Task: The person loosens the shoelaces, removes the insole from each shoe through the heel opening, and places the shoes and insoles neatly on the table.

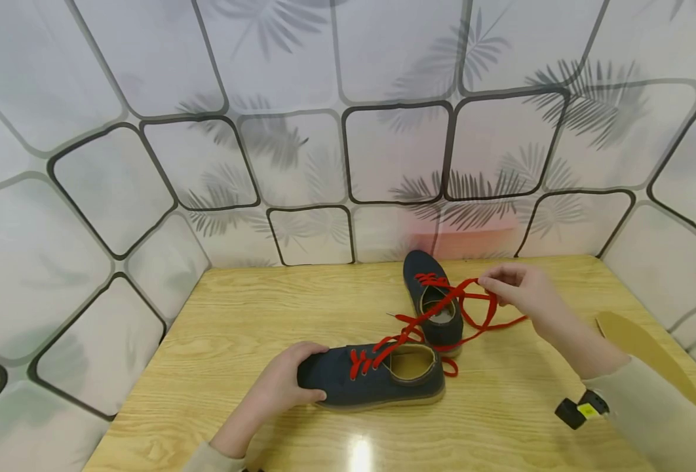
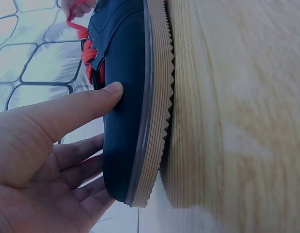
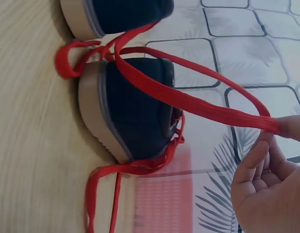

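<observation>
A navy shoe (image 1: 377, 383) with a pale ridged sole lies across the front of the table, toe to the left. My left hand (image 1: 286, 380) grips its toe, thumb along the near side and fingers on the far side. Red shoelace (image 1: 421, 321) runs from its eyelets up to the right. Between thumb and fingertips, my right hand (image 1: 516, 288) pinches that lace above the table. In the right wrist view the lace (image 3: 188, 104) loops back from the pinch. Behind, a second navy shoe (image 1: 415, 272) with red lacing points away; the lace crosses its opening.
The wooden table (image 1: 253, 308) meets a patterned fabric backdrop (image 1: 301, 164) at the back and sides. A flat tan insole-like piece (image 1: 649, 347) lies at the right, partly behind the right sleeve. A small black device (image 1: 580, 410) sits at the right wrist.
</observation>
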The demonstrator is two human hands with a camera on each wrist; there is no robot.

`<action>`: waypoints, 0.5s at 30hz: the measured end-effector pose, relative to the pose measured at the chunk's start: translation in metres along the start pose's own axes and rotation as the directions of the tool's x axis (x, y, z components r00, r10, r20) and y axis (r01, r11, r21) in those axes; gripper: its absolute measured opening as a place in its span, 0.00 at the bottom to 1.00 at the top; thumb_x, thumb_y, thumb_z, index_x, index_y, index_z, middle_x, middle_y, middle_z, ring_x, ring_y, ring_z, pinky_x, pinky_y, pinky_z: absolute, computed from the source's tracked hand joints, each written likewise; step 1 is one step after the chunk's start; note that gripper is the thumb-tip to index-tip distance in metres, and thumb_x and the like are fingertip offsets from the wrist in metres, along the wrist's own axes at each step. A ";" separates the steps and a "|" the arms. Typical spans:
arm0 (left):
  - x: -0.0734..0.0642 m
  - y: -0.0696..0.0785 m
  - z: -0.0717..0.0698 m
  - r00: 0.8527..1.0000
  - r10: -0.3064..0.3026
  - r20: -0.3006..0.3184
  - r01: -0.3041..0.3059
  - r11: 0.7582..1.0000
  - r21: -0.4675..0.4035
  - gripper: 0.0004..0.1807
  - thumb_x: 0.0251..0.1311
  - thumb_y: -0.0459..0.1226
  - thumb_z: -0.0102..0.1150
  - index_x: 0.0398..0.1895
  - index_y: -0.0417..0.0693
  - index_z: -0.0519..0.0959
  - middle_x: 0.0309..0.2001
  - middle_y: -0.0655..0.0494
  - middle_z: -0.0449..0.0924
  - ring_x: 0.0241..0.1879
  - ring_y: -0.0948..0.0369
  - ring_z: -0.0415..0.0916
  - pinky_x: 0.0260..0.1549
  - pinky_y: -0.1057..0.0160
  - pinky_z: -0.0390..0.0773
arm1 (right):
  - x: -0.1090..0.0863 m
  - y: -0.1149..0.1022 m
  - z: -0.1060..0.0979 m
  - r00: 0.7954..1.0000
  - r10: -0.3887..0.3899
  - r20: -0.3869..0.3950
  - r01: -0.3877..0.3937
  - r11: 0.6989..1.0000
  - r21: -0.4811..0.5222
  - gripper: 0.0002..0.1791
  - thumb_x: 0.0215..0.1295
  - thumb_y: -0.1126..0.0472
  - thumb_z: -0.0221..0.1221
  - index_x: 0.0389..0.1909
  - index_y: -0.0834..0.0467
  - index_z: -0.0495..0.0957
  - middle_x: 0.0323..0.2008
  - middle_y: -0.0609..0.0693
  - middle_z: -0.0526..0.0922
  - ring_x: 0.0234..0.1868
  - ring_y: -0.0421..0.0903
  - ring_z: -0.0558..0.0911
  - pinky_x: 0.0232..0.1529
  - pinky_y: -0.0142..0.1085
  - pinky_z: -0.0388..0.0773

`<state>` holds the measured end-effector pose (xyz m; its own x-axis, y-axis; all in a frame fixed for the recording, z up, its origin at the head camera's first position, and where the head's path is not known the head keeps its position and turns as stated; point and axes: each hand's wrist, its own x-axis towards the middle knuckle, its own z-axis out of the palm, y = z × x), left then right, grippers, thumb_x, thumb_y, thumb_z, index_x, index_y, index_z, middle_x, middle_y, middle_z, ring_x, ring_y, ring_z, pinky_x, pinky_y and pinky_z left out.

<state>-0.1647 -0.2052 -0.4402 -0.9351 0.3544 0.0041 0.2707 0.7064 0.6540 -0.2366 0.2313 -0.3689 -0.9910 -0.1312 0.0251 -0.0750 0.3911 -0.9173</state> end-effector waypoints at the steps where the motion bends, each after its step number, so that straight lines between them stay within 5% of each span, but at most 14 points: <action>1: 0.000 0.000 0.000 1.000 0.000 0.000 0.000 1.000 0.001 0.40 0.45 0.35 0.87 0.66 0.48 0.81 0.65 0.46 0.81 0.67 0.40 0.77 0.67 0.36 0.77 | -0.002 0.001 0.001 1.000 -0.013 0.005 0.013 1.000 -0.019 0.07 0.77 0.59 0.62 0.46 0.58 0.86 0.28 0.31 0.83 0.30 0.36 0.80 0.34 0.29 0.82; 5: 0.000 0.000 0.000 1.000 -0.004 -0.001 0.004 1.000 -0.001 0.40 0.45 0.35 0.87 0.66 0.47 0.81 0.65 0.46 0.81 0.67 0.40 0.77 0.67 0.35 0.76 | -0.008 0.006 0.008 0.999 -0.032 0.028 0.034 0.996 -0.081 0.14 0.77 0.60 0.63 0.49 0.69 0.83 0.27 0.35 0.81 0.28 0.39 0.78 0.30 0.32 0.79; 15: 0.004 -0.001 0.001 1.000 -0.011 0.001 0.011 1.000 0.003 0.39 0.47 0.34 0.86 0.67 0.45 0.80 0.66 0.45 0.81 0.68 0.40 0.76 0.68 0.36 0.76 | -0.015 0.019 0.021 0.993 -0.017 0.115 0.028 0.995 -0.098 0.13 0.75 0.62 0.64 0.48 0.70 0.84 0.33 0.45 0.87 0.32 0.34 0.83 0.37 0.33 0.87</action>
<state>-0.1680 -0.2038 -0.4418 -0.9379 0.3468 -0.0040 0.2607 0.7126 0.6514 -0.2212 0.2212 -0.3948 -0.9703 -0.2417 -0.0052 -0.1135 0.4746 -0.8728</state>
